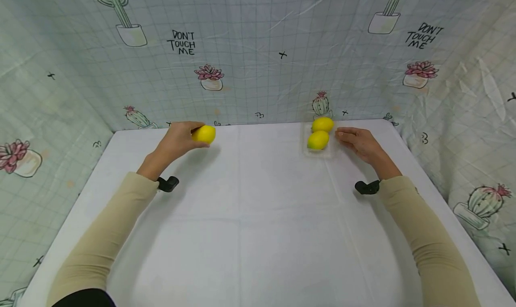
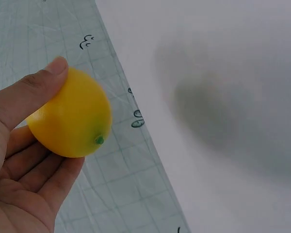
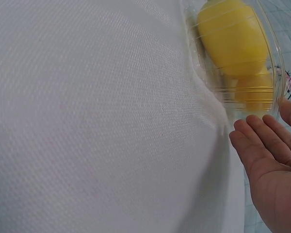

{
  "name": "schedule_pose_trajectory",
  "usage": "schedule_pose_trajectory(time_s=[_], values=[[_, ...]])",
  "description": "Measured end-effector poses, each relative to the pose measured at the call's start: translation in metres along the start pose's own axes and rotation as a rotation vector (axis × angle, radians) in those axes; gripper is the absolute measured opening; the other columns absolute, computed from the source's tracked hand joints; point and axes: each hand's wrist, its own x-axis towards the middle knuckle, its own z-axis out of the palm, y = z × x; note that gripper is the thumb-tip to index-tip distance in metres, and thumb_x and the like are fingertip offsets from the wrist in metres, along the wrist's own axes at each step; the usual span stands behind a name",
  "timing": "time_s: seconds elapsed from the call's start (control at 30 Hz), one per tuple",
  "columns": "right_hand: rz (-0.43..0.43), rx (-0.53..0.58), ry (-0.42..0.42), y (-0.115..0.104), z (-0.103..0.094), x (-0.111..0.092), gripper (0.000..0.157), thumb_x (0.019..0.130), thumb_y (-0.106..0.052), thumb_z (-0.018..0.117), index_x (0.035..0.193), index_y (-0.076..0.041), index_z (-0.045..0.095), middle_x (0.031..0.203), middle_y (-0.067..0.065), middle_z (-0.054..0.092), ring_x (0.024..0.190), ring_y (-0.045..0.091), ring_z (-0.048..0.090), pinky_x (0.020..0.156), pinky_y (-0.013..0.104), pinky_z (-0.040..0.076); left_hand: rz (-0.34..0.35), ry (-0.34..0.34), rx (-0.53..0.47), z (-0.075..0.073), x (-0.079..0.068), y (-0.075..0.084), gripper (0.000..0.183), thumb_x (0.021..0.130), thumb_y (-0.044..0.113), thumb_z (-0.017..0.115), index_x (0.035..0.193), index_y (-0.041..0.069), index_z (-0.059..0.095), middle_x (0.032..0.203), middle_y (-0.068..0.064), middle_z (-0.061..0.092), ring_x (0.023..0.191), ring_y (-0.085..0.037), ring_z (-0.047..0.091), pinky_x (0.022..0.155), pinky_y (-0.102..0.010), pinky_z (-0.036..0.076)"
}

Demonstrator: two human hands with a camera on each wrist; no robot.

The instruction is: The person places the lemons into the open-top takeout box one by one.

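Observation:
My left hand (image 1: 176,139) grips a yellow lemon (image 1: 204,134) between thumb and fingers, held above the far left of the table. In the left wrist view this lemon (image 2: 75,114) shows a small green stem tip. Two more lemons lie in a clear plastic tray (image 1: 306,153) near the table's back edge, a front lemon (image 1: 318,140) and a back lemon (image 1: 323,124). Right beside that tray is my right hand (image 1: 360,143), its fingers extended and holding nothing. In the right wrist view the thumb is close to the tray's rim (image 3: 276,43); whether it touches I cannot tell.
A white cloth covers the table (image 1: 250,217). Behind it and at both sides hangs a curtain (image 1: 258,51) printed with cactus drawings, close to the table's edges. A black wrist mount (image 1: 168,184) sits at the left wrist and another black mount (image 1: 367,188) at the right.

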Motion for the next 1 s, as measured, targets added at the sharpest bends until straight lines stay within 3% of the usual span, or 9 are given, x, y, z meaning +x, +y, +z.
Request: schedule_pose_trajectory(time_s=[0.3, 1.0], values=[[-0.016, -0.017, 0.006, 0.001, 0.001, -0.003, 0.056, 0.108, -0.017, 0.051, 0.157, 0.000, 0.032, 0.162, 0.017, 0.033, 0.147, 0.025, 0.037, 0.115, 0.030, 0.037, 0.053, 0.004, -0.058, 0.018, 0.002, 0.026, 0.065, 0.084, 0.017, 0.086, 0.140, -0.001, 0.059, 0.135, -0.019, 0.063, 0.116, -0.034, 0.061, 0.105, -0.049, 0.049], [-0.057, 0.012, -0.014, 0.005, -0.001, -0.002, 0.056, 0.108, -0.018, 0.050, 0.157, 0.001, 0.031, 0.163, 0.018, 0.032, 0.149, 0.026, 0.034, 0.118, 0.032, 0.034, 0.198, 0.007, -0.107, 0.057, 0.023, 0.067, 0.066, 0.083, 0.022, 0.087, 0.139, 0.000, 0.060, 0.134, -0.016, 0.066, 0.114, -0.029, 0.064, 0.102, -0.042, 0.052]])
